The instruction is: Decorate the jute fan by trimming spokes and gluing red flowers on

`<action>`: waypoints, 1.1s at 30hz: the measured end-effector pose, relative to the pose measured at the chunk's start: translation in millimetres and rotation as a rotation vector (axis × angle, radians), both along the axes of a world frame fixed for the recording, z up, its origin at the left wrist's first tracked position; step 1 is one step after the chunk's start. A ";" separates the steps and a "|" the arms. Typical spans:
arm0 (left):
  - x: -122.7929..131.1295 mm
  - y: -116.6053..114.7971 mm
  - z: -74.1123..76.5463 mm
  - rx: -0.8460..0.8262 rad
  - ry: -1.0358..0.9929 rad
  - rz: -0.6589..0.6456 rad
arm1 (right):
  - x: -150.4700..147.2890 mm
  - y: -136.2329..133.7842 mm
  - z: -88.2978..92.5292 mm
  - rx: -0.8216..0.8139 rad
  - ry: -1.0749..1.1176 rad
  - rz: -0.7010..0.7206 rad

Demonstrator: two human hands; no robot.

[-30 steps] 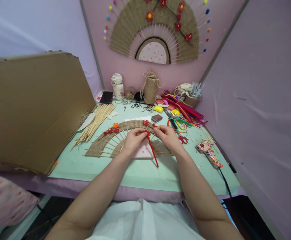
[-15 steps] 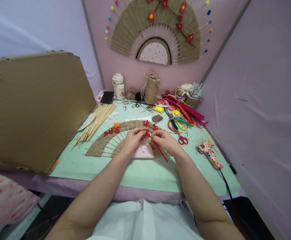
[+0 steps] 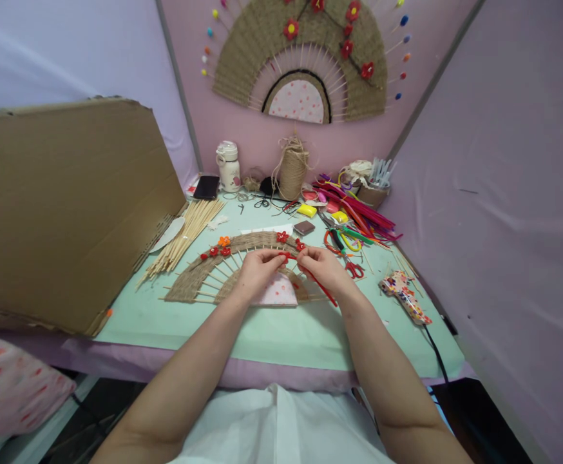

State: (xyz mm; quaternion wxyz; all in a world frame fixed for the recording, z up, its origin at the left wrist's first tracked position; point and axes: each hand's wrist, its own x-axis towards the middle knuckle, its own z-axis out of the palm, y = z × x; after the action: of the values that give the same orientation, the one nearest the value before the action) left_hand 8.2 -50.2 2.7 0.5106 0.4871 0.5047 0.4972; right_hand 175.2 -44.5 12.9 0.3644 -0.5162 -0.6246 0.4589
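A red pipe cleaner (image 3: 324, 291) runs between my two hands, its bent end at my left fingertips and its long tail slanting down to the right below my right hand. My left hand (image 3: 257, 274) pinches the bent part. With closed fingers my right hand (image 3: 324, 267) grips it a short way along. Under both hands lies a woven twine fan (image 3: 185, 281) with stick ribs, a pink dotted half-round piece (image 3: 277, 293) and small red flowers (image 3: 282, 237) and an orange flower (image 3: 224, 241) along its band. My hands hide part of the fan's right side.
Bamboo sticks (image 3: 185, 233) lie left beside a large cardboard sheet (image 3: 69, 206). Red-handled scissors (image 3: 353, 268), pliers (image 3: 335, 241) and a bundle of pipe cleaners (image 3: 363, 216) lie to the right. A flower-patterned glue gun (image 3: 404, 296) rests near the right edge. Behind stand a twine spool (image 3: 293, 169) and bottle (image 3: 229, 166).
My right hand has shifted slightly to the right, away from my left, drawing the pipe cleaner straighter between them. Its tail has swung to the right.
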 end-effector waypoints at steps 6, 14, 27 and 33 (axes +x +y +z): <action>0.8 -2.3 2.5 0.022 0.106 -0.020 | -1.3 -1.2 5.3 -0.028 0.048 -0.023; 1.1 -1.5 -6.6 0.120 0.274 -0.065 | -0.9 1.2 0.1 -0.012 0.084 -0.011; -4.6 -0.2 5.4 -0.364 -0.629 -0.208 | -4.5 2.8 -0.6 0.133 0.257 0.008; -2.3 -2.8 5.6 -0.359 -0.672 -0.241 | -8.9 -5.8 6.2 0.447 0.076 0.066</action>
State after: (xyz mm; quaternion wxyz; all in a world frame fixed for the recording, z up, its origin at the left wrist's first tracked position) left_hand 5.9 -53.1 8.3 0.7790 0.2560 0.3276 0.4693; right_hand 166.3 -50.3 19.1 0.4779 -0.3841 -0.7131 0.3399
